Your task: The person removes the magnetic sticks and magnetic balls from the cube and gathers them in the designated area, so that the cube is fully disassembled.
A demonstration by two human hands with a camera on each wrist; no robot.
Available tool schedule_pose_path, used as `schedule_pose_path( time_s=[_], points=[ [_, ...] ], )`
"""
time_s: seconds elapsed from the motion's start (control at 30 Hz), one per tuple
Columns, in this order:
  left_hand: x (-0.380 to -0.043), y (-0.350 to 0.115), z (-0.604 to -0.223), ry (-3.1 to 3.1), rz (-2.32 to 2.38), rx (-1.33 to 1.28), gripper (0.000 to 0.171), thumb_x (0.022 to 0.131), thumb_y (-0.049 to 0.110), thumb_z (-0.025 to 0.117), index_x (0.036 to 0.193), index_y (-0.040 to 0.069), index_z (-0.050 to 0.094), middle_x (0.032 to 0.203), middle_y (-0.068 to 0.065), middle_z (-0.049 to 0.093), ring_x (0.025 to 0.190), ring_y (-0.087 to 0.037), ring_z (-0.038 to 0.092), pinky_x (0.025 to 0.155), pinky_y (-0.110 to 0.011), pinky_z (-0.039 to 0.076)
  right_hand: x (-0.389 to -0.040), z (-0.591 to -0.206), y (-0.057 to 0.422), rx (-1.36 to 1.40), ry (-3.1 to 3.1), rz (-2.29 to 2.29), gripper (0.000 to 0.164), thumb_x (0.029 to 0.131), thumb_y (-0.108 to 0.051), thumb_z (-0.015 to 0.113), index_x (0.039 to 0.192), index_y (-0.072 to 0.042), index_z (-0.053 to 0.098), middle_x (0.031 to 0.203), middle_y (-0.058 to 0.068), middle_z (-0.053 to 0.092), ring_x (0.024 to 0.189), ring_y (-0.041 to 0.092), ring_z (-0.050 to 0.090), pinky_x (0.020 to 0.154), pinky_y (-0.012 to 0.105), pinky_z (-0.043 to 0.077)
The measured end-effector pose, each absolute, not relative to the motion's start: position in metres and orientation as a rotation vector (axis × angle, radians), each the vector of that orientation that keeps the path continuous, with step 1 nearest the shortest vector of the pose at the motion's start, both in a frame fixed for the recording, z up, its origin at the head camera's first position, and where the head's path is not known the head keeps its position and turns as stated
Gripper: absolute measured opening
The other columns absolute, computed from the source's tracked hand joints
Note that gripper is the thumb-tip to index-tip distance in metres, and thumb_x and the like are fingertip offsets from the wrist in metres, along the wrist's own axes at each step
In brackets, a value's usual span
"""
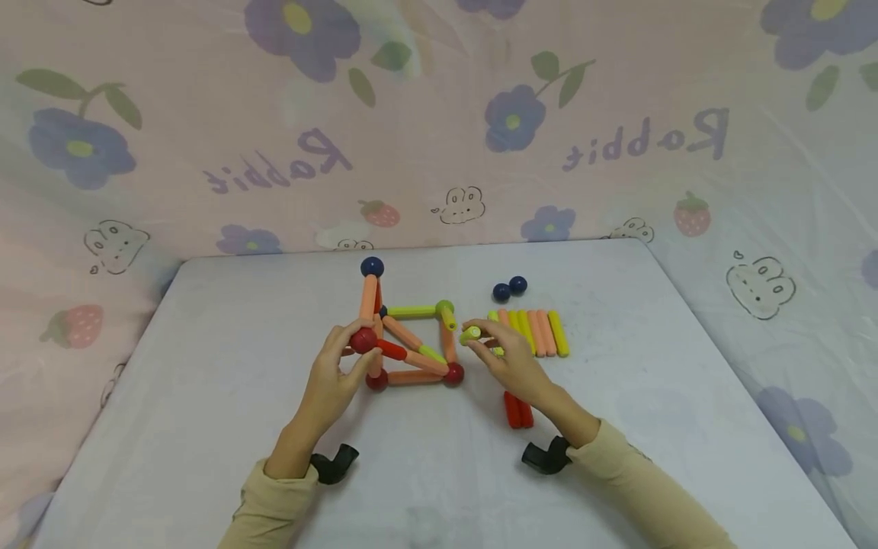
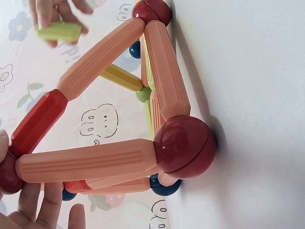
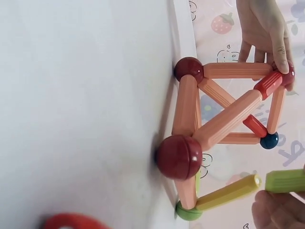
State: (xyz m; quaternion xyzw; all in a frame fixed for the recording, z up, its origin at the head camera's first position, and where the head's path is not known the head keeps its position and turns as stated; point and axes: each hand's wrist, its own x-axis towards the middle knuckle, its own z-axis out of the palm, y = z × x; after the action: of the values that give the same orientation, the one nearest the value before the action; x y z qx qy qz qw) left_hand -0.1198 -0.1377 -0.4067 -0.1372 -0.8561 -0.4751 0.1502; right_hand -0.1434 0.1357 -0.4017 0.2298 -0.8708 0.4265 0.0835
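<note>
A frame of magnetic sticks and balls stands on the table, mostly salmon sticks [image 2: 90, 160] with red pieces [image 2: 40, 121]. My left hand [image 1: 329, 381] grips the dark red ball [image 1: 363, 340] at its raised near corner, thumb and fingers around it. Between the thumb and fingers of my right hand [image 1: 517, 368] is a short green stick [image 3: 287, 181]. It lies close to the free end of a yellow stick [image 3: 231, 192], with a small gap between. That yellow stick slants up from a green ball [image 3: 189, 211] at the frame's far right corner.
Right of the frame lies a row of yellow and salmon sticks [image 1: 543, 332], partly behind my right hand. Two dark blue balls [image 1: 510, 288] sit beyond it. Red sticks [image 1: 518, 410] lie below my right wrist. A patterned cloth [image 1: 425, 130] hangs behind the table [image 1: 439, 473].
</note>
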Motion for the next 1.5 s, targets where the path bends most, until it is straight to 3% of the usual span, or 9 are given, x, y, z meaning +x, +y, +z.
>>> schedule_pose_path(
  time_s=[0.23,0.4,0.6,0.93,1.5],
  points=[
    [-0.120,-0.138,-0.408,-2.460,-1.369,-0.396,0.041,0.089,0.010,0.068,0.128,0.007,0.055,0.103,-0.009,0.057,0.100,-0.022,0.057,0.090,-0.021,0.049,-0.130,-0.408,0.164,0.558,-2.778,1.212,0.034,0.094,-0.010,0.060,0.126,0.002,0.058,0.090,0.007,0.065,0.080,0.013,0.060,0.073,0.018,0.053],
    [-0.121,-0.137,-0.407,-2.456,-1.378,-0.402,0.041,0.089,0.010,0.068,0.127,0.006,0.055,0.101,-0.007,0.056,0.099,-0.022,0.057,0.090,-0.021,0.048,-0.120,-0.417,0.187,0.474,-2.840,1.144,0.038,0.093,-0.008,0.061,0.128,0.006,0.056,0.079,0.005,0.060,0.070,0.005,0.052,0.064,0.016,0.049],
    [-0.120,-0.137,-0.407,-2.446,-1.379,-0.396,0.040,0.088,0.009,0.069,0.126,0.006,0.056,0.101,-0.006,0.056,0.099,-0.022,0.057,0.089,-0.018,0.048,-0.110,-0.425,0.208,0.366,-2.910,1.150,0.030,0.091,-0.008,0.063,0.117,0.004,0.053,0.074,0.005,0.058,0.063,0.003,0.049,0.054,0.018,0.043],
    [-0.120,-0.136,-0.409,-2.441,-1.379,-0.394,0.040,0.088,0.008,0.069,0.125,0.005,0.056,0.100,-0.006,0.055,0.098,-0.023,0.057,0.089,-0.022,0.048,-0.099,-0.441,0.223,0.319,-2.986,1.136,0.026,0.087,-0.009,0.069,0.100,0.001,0.049,0.067,0.002,0.054,0.055,0.000,0.041,0.052,0.017,0.039],
    [-0.120,-0.137,-0.408,-2.432,-1.376,-0.395,0.040,0.088,0.009,0.068,0.126,0.009,0.056,0.102,-0.009,0.057,0.099,-0.023,0.058,0.090,-0.026,0.051,-0.109,-0.423,0.221,0.358,-3.092,1.113,0.024,0.090,-0.015,0.065,0.106,0.003,0.059,0.070,0.005,0.062,0.055,0.006,0.047,0.052,0.018,0.041]
  ],
)
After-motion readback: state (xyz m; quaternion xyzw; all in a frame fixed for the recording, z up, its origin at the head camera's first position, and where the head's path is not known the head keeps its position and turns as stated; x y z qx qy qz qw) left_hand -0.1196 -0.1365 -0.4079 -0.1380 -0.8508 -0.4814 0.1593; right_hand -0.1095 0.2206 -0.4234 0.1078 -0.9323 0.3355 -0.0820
